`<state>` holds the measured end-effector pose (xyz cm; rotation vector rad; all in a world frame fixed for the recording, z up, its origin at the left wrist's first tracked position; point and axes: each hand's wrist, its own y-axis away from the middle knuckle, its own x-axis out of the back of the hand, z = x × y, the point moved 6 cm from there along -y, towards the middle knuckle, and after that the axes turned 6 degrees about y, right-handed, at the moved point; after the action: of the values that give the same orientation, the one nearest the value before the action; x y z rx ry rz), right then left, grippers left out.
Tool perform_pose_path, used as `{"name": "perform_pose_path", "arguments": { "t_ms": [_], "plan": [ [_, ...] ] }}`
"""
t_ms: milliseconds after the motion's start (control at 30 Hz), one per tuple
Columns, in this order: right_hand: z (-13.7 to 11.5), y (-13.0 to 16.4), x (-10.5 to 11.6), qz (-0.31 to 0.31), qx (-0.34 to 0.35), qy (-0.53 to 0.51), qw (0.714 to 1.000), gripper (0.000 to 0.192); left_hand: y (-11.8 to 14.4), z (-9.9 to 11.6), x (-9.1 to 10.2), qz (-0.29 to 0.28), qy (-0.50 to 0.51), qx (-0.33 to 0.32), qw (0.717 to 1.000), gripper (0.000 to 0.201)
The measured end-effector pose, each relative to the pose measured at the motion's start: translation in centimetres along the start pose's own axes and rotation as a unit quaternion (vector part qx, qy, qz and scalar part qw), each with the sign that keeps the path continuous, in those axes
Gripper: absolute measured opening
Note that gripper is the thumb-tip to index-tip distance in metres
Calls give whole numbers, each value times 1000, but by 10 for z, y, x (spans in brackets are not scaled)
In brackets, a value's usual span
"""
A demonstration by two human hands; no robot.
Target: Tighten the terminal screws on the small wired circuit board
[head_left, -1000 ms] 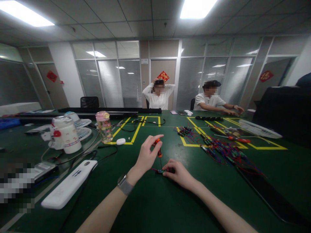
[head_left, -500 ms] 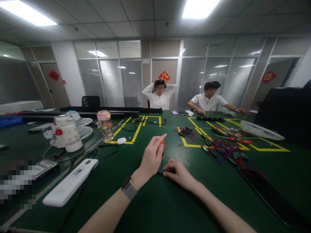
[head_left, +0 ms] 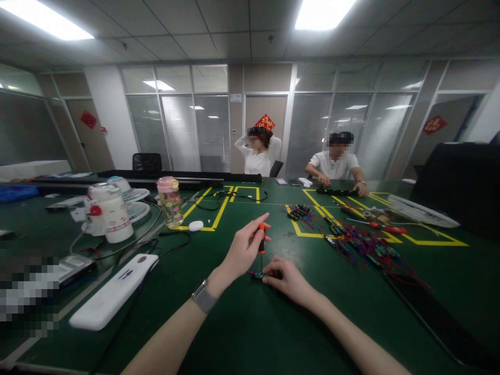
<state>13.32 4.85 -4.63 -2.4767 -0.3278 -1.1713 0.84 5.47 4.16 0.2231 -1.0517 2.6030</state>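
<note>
Green table (head_left: 242, 333) underneath, tangle of wired parts (head_left: 363, 247) well apart to the right, white remote-like unit (head_left: 113, 291) to the left. Left hand (head_left: 244, 252) closed in a fingertip grip on the small orange-handled screwdriver (head_left: 261, 238), held upright so the tip bears down on the tiny wired board (head_left: 258, 274); right hand (head_left: 289, 278) pressed flat, fingers pinning that board to the table to keep it from turning. Compared with half a second ago: orange handle more exposed between the fingers, far co-worker turned sideways.
</note>
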Motion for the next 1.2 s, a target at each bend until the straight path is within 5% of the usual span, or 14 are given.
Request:
{"name": "perform_pose_path", "arguments": {
  "t_ms": [200, 400, 667, 1000, 1200],
  "plan": [
    [1, -1, 0, 0, -7, 6, 1000, 10, 1, 7, 8, 85, -142, -32, 986, 22],
    [3, -1, -2, -2, -2, -1, 1000, 10, 3, -1, 2, 26, -125, 11, 992, 47],
    [4, -2, -2, 4, 0, 0, 1000, 10, 2, -6, 4, 48, -103, 17, 993, 36],
    [3, -1, -2, 5, 0, -19, 1000, 8, 2, 9, -5, -65, -46, 8, 997, 43],
    [3, -2, -2, 5, 2, -2, 1000, 7, 2, 13, 1, 42, -164, -47, 985, 32]
  ]
}}
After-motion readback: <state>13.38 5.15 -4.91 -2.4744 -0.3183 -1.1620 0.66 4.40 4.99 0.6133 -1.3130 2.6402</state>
